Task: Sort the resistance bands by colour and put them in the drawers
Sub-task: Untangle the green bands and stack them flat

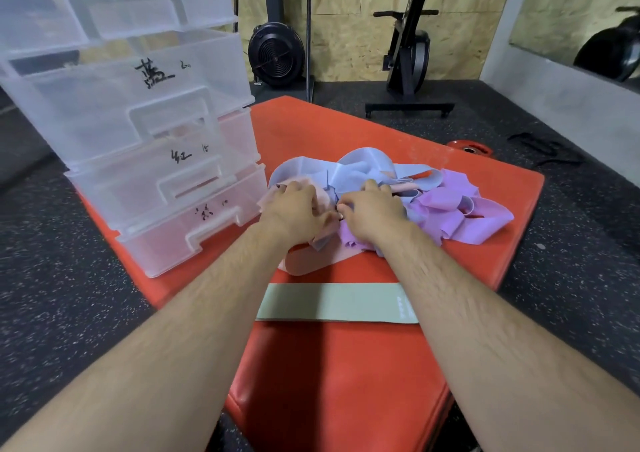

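Drawers with black handwriting: 蓝 above 红, lowest unreadable

The mat is plain orange-red. The bands on it come in three pastel shades: pale blue bands on the far side, pink bands at the left and near side, and purple bands on the right. Nearer lies a sage-green band with a faint row of pale marks at its right end. The drawers on the left are clear, frosted plastic with black handwritten marks. The floor is black with white flecks. Far off are a red disc, black machines and a tan, flaked-wood wall.
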A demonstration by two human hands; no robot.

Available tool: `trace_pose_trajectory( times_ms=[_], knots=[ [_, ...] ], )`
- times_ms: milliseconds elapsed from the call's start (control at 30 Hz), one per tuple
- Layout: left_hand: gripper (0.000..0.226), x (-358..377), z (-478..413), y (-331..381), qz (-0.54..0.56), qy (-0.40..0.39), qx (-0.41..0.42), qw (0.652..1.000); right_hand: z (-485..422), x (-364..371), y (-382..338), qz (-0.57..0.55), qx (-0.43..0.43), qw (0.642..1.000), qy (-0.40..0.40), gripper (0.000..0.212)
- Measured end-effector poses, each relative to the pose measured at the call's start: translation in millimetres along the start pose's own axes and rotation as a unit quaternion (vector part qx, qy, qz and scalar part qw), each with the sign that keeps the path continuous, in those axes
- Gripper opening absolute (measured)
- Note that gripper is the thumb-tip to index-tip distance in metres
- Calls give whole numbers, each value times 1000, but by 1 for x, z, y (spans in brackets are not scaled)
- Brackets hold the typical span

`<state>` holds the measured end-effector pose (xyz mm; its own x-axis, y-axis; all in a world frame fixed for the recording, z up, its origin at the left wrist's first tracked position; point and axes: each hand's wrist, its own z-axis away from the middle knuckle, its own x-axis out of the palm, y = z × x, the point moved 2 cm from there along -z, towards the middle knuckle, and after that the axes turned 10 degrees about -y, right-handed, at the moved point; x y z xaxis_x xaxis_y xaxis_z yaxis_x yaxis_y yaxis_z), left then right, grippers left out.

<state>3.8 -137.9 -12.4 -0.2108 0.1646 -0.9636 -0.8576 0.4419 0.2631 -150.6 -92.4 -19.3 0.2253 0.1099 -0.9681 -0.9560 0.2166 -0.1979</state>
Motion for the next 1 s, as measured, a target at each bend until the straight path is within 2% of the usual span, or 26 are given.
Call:
trace_pose_trajectory(
  times_ms=[133, 300, 467, 600, 733, 867, 933, 1000],
  knots=[
    [27, 4, -1, -6, 1, 3, 35, 999, -11, 11, -14, 33, 39, 999, 4, 21],
    [37, 3, 4, -6, 7, 7, 56, 998, -20, 16, -19, 40, 67, 996, 38, 25],
    [33, -1, 5, -7, 17, 26, 50, 998, -14, -3, -13, 6, 5, 994, 110, 18],
    [37, -3, -3, -11, -4, 37, 19, 999, 1, -36, -3, -21, -55, 972, 227, 13],
    [37, -12, -3, -11, 8, 63, -10, 998, 18, -70, 0, -85, -83, 952, 281, 12],
    [28, -29, 7, -3, 82, 113, -3, 990, 34, -99, -8, -106, -110, 929, 338, 11],
    [21, -46, 17, 6, 187, 143, 22, 972, 39, -110, -12, -132, -128, 930, 317, 15],
    [30, -64, 31, 21, 330, 134, 40, 934, 45, -118, -15, -190, -155, 923, 298, 16]
  ],
)
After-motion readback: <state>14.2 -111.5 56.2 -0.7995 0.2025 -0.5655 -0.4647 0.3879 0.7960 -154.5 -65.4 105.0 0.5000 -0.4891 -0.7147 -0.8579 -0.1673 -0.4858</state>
